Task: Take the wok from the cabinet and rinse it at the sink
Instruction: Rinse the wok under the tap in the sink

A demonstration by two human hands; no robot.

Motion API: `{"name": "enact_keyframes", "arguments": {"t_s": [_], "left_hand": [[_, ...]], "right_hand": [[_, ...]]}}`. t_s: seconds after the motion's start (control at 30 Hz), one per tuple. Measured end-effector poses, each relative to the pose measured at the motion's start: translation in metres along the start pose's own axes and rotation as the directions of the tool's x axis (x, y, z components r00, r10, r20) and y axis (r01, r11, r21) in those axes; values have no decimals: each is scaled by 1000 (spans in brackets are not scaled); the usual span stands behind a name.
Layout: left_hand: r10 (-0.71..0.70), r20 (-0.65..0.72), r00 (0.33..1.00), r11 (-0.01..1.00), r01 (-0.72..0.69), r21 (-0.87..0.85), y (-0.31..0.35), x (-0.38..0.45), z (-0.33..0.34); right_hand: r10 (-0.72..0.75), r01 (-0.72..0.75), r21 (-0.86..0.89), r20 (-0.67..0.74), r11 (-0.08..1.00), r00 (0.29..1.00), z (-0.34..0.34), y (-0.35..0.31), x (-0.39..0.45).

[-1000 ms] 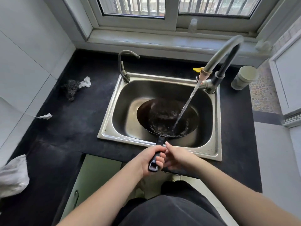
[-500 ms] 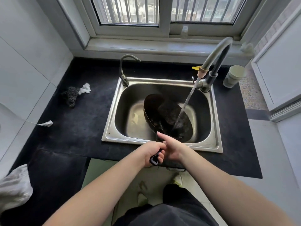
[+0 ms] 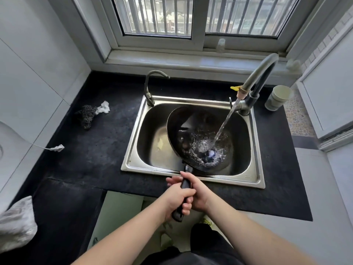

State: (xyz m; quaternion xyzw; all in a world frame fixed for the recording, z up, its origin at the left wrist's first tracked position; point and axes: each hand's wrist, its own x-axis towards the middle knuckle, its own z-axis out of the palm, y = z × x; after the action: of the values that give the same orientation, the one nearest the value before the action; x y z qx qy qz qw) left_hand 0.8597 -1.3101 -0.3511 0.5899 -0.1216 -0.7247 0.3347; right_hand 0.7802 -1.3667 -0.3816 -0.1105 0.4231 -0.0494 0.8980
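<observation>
The black wok [image 3: 191, 127] sits tilted in the steel sink [image 3: 133, 131], its left rim raised and water pooled low on its right side. Its black handle [image 3: 185, 183] sticks out over the sink's front edge. My left hand [image 3: 175, 199] is wrapped around the handle's lower part. My right hand [image 3: 198, 192] grips the same handle from the right, fingers overlapping the left hand's. The tall tap [image 3: 256, 77] at the sink's back right pours a stream of water [image 3: 223, 125] into the wok.
A small second tap [image 3: 150, 87] stands at the sink's back left. A scouring pad with a white scrap [image 3: 89, 113] lies on the dark counter to the left, a pale cup [image 3: 278, 97] at the right. A bag [image 3: 15, 224] is at the lower left; an open cabinet door [image 3: 118, 213] hangs below.
The wok went from lying flat to tilting with its left rim up. My right hand has closed onto the handle beside my left. The view shifted, putting the sink lower in frame.
</observation>
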Motion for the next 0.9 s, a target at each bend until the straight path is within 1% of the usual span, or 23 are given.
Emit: {"name": "enact_keyframes", "arguments": {"t_s": [0.07, 0.1, 0.2, 0.27, 0.47, 0.63, 0.8, 0.9], "left_hand": [[2, 37, 999, 1000, -2, -25, 0, -3, -1], [3, 57, 998, 999, 0, -41, 2, -4, -2], [-3, 113, 994, 996, 13, -89, 9, -8, -7], [-16, 135, 991, 992, 32, -121, 14, -9, -9], [-53, 162, 985, 955, 98, -280, 20, -10, -12], [-85, 211, 974, 900, 166, -402, 12, -11, -14], [-69, 265, 962, 860, 192, -473, -1, -14, -17], [-46, 298, 954, 857, 190, -478, -11, -16, -18]], "right_hand": [[-25, 23, 60, 19, 998, 1000, 4, -2, 1], [-22, 21, 61, 16, 998, 1000, 7, -3, -1], [26, -24, 29, -44, 999, 999, 10, -7, -3], [27, -23, 37, -95, 999, 995, 13, -9, -2], [3, -6, -18, -203, 1000, 979, 21, -14, 3], [-55, 47, -33, -280, 998, 958, 24, -9, -2], [-103, 52, -154, -351, 987, 931, 25, -2, -5], [-158, 87, -216, -334, 972, 929, 23, 5, -5]]}}
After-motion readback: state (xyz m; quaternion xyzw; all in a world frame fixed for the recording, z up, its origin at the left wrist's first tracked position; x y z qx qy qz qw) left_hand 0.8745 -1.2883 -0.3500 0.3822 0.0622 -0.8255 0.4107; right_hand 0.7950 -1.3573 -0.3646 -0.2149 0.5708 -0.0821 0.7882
